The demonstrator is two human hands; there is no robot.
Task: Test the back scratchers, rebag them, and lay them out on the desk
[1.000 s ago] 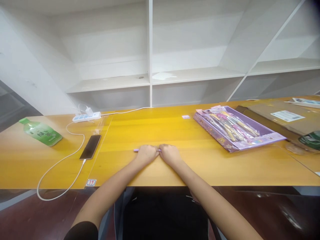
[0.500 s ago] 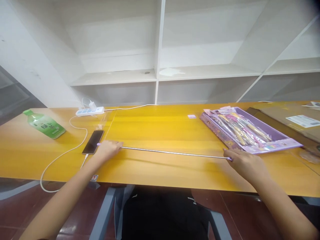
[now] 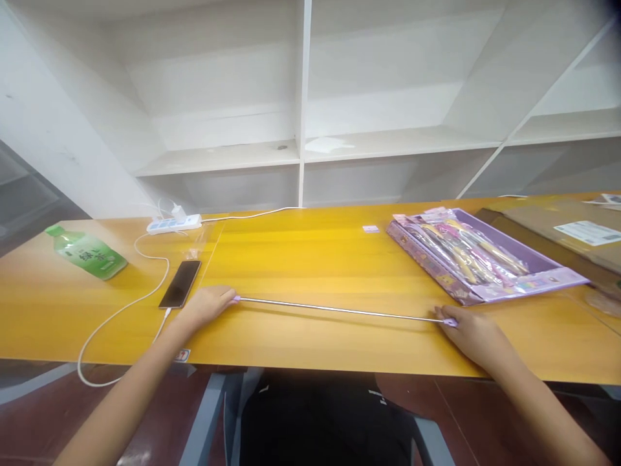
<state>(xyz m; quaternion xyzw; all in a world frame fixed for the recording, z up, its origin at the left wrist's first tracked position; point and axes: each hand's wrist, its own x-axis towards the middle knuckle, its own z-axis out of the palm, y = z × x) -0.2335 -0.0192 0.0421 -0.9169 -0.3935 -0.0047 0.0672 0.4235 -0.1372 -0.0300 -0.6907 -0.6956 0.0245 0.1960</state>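
Observation:
A thin silvery metal rod with purple ends (image 3: pixel 339 310) stretches nearly level between my two hands, just above the table. My left hand (image 3: pixel 211 305) is closed, its fingertips pinching the rod's left purple end. At the other side, my right hand (image 3: pixel 473 330) is closed round the rod near its right purple end, which shows between thumb and fingers. A phone (image 3: pixel 180 285) with a white cable lies just beyond my left hand. Behind my right hand sits a purple open box (image 3: pixel 538 285) holding several plastic-wrapped items (image 3: pixel 466 249).
On the left of the yellow table (image 3: pixel 291 259), a green bottle (image 3: pixel 90 252) lies on its side near a white power strip (image 3: pixel 173 224). A cardboard box (image 3: pixel 548 223) stands far right. White shelves (image 3: pixel 402 139) rise behind. A small pink label (image 3: pixel 370 229) lies towards the back.
Both hands and the rod have come slightly lower in view, towards the table's front edge. The purple piece left of my left hand no longer shows there; purple now shows at its fingertips.

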